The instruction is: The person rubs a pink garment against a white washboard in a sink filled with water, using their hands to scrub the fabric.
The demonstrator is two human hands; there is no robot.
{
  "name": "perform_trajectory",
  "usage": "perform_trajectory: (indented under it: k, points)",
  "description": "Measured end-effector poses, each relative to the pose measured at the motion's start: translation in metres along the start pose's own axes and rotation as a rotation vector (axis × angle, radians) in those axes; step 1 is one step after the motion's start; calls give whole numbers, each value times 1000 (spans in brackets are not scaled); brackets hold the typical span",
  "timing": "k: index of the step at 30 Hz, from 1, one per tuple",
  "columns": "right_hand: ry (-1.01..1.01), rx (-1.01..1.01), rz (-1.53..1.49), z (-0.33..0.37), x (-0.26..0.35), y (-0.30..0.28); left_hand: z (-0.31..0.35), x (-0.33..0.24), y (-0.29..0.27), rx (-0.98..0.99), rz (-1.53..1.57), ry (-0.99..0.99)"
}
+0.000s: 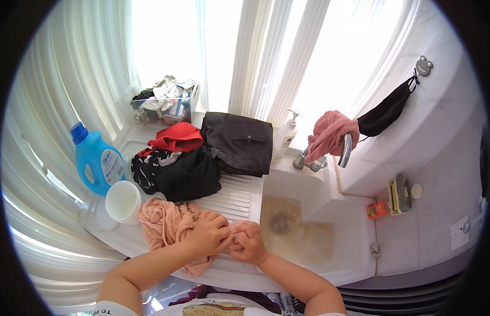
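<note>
A peach waffle-textured cloth [168, 224] lies bunched at the front edge of the ribbed washboard part of a white sink unit. A fold of it hangs below my wrist. My left hand [210, 231] is closed on its right side. Right beside it, my right hand [248, 242] is curled tight around a bit of the same cloth, with the knuckles of both hands nearly touching. Most of what lies between my fingers is hidden. Left of the cloth stands a white plastic tub [123, 202], next to a round lid [106, 218].
Behind the cloth lie black clothes [189, 176], a red garment [176, 138] and folded dark trousers [239, 142]. A blue detergent bottle [97, 160] stands left. To the right are the basin [313, 195], with shallow cloudy water, and a faucet [346, 151] draped with a pink towel [332, 131].
</note>
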State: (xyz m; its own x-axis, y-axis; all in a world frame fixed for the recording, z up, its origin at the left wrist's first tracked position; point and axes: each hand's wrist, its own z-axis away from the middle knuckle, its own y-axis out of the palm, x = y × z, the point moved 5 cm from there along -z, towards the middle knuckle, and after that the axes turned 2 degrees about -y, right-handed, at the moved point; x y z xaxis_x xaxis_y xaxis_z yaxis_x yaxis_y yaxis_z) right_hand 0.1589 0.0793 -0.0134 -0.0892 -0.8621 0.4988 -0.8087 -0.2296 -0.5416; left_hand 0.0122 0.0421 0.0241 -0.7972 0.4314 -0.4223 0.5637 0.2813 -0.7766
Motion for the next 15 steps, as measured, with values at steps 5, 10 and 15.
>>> perform_trajectory:
  k: [5, 10, 15]
  points:
    - [188, -40, 327, -56, -98, 16, -62, 90, 57, -126, -66, -524]
    - [582, 18, 181, -26, -96, 22, -50, 80, 37, 143, 46, -617]
    - [33, 5, -19, 14, -16, -8, -9, -11, -2, -2, 31, 34]
